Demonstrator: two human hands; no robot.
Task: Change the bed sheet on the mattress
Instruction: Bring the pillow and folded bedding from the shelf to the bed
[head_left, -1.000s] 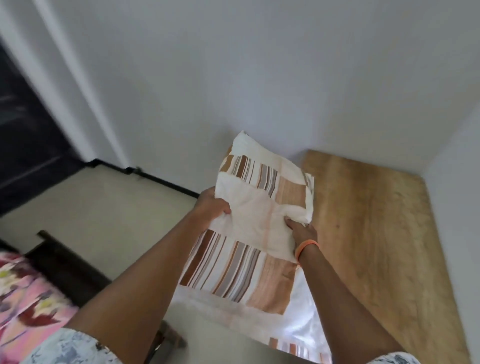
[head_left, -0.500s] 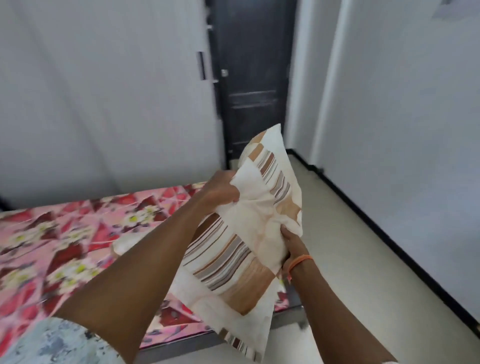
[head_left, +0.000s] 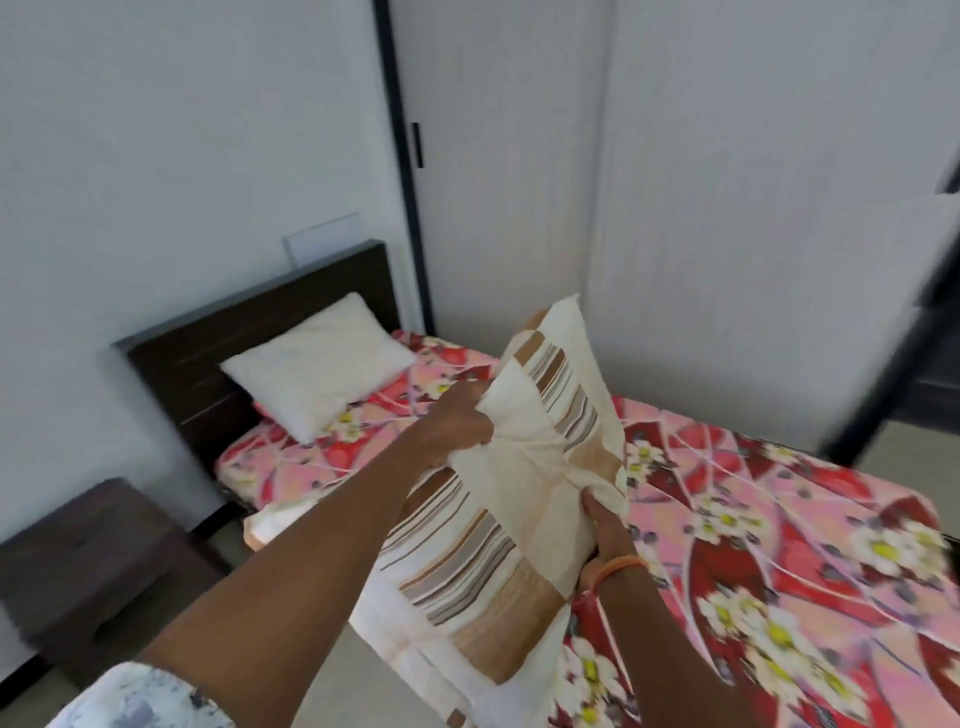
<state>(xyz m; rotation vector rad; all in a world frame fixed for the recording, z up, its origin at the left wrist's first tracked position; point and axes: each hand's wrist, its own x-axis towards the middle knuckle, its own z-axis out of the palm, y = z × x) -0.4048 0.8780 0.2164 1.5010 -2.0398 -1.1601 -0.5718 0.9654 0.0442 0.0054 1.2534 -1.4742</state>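
Note:
I hold a folded cream sheet with brown and grey stripes (head_left: 524, 499) up in front of me, above the near edge of the bed. My left hand (head_left: 457, 423) grips its upper left fold. My right hand (head_left: 605, 525), with an orange band on the wrist, grips its right edge lower down. Behind the folded sheet lies the mattress under a pink and red flowered sheet (head_left: 779, 519). A white pillow (head_left: 317, 371) leans against the dark headboard (head_left: 218, 343).
A dark bedside cabinet (head_left: 88, 561) stands at the lower left beside the bed. White wardrobe doors (head_left: 509, 182) with a black handle rise behind the bed. A dark frame (head_left: 904, 358) stands at the right edge. Pale floor shows below the folded sheet.
My view has swung left from the wooden surface, past the dark door, to the bed. Both hands keep the same grip on the striped sheet, which now hangs over the bed's edge.

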